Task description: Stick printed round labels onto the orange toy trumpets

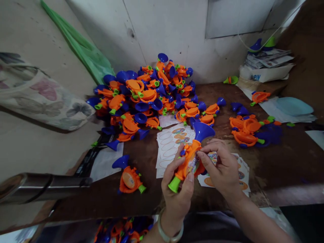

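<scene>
My left hand (177,192) is wrapped round an orange toy trumpet (187,162), which has a blue bell at the top and a green mouthpiece at the bottom. An oval printed sticker (193,163) lies on the trumpet's side. At its upper edge, my right hand (222,168) has thumb and forefinger pinched together against the trumpet. Behind the trumpet lies a sticker sheet (165,148) with many ovals bare. More sticker sheets (243,172) are partly hidden under my right hand. Another toy trumpet (129,180) with an oval sticker rests on the table to the left.
A large heap of toy trumpets (146,94) stands against the wall. A smaller group (245,130) lies right. A metal flask (45,187) is at the left edge, a light blue plate (294,106) and a box of papers (268,71) at the back right. More trumpets (118,231) show below the table edge.
</scene>
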{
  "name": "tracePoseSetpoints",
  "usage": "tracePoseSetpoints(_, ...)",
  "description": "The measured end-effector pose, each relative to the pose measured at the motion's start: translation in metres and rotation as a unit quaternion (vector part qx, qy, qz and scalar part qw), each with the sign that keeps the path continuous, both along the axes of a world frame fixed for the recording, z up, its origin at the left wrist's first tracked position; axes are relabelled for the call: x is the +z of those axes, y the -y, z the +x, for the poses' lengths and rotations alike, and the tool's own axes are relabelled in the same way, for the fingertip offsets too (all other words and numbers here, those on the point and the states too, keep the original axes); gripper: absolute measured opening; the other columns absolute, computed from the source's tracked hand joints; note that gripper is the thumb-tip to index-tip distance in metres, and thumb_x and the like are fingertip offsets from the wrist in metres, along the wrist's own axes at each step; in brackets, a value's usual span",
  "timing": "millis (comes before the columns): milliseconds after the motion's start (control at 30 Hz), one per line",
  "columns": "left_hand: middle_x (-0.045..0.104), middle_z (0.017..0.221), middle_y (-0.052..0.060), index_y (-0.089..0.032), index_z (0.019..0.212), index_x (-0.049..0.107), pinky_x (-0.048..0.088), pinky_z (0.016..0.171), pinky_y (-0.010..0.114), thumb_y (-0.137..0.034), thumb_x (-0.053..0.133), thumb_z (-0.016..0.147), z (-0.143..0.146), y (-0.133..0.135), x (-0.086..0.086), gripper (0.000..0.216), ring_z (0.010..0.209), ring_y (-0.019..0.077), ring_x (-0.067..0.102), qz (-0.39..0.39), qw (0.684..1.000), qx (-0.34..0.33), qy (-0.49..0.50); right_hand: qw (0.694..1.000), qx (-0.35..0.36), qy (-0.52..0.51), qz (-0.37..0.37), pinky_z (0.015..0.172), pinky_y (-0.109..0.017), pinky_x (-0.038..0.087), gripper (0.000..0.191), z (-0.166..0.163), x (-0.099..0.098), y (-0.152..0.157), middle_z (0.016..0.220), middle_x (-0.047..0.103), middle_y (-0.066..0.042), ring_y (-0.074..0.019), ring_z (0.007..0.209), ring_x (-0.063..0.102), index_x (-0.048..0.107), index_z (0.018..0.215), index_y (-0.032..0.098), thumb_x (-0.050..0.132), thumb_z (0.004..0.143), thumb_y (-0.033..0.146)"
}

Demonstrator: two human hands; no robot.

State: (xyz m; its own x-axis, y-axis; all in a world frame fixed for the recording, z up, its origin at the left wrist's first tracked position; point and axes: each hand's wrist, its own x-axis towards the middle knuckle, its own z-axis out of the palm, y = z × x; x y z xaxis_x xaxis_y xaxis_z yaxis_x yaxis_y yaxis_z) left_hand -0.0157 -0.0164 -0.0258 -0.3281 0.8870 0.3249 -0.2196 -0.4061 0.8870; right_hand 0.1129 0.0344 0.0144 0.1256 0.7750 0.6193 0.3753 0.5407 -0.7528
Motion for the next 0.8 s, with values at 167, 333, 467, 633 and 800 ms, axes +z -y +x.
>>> tracePoseSetpoints(167,0.074,0.150,0.007,-0.035,0.129,0.078,0.059,0.116,0.051,-0.022,0.079,0.098,-0.001,-0.001,0.002,0.034,0.145,0.0348,0.066,0.016,1.000,0.009,-0.017,0.999,0.013,-0.009,-0.048,0.078,-0.038,0.055,0.010,-0.001,0.001,0.003,0.084,0.072,0.000,-0.0217,0.083,0.068,0.070,0.088,0.027,0.072,0.097,0.023)
tracePoseSetpoints(333,0.073,0.151,0.008,-0.034,0.130,0.078,0.058,0.118,0.050,-0.022,0.078,0.098,-0.003,-0.002,-0.002,0.034,0.148,0.0349,0.063,0.009,1.000,0.001,-0.009,0.997,-0.046,0.057,-0.019,0.085,-0.042,0.058,0.008,-0.003,-0.006,0.000,0.104,0.068,-0.006,-0.0265,0.102,0.068,0.071,0.101,0.027,0.075,0.097,0.033)
tracePoseSetpoints(467,0.073,0.150,0.010,-0.033,0.128,0.079,0.061,0.113,0.052,-0.021,0.076,0.099,-0.017,0.004,-0.001,0.031,0.146,0.0374,0.064,0.011,0.999,-0.002,-0.043,0.987,-0.153,0.055,0.013,0.092,-0.052,0.059,0.078,0.009,-0.023,-0.017,0.159,0.045,-0.021,-0.0384,0.140,0.055,0.040,0.157,0.027,0.079,0.093,0.048)
tracePoseSetpoints(633,0.069,0.156,0.007,-0.033,0.127,0.080,0.050,0.124,0.059,-0.008,0.077,0.089,-0.089,0.003,-0.008,0.046,0.145,0.0359,0.065,0.059,0.920,0.211,-0.324,0.974,-0.087,0.196,-0.079,0.110,-0.061,0.051,0.061,0.049,-0.052,-0.037,0.142,0.067,-0.021,-0.0396,0.132,0.064,0.048,0.151,0.021,0.065,0.100,0.048)
tracePoseSetpoints(800,0.061,0.165,0.011,-0.032,0.136,0.078,0.029,0.130,0.078,-0.019,0.073,0.092,-0.167,0.009,-0.036,0.047,0.165,0.0460,0.036,-0.078,0.769,0.191,-0.605,0.920,0.023,0.323,-0.222,0.100,-0.057,0.057,0.054,0.063,-0.082,-0.049,0.125,0.079,-0.023,-0.0414,0.118,0.075,0.056,0.144,0.017,0.062,0.097,0.041)
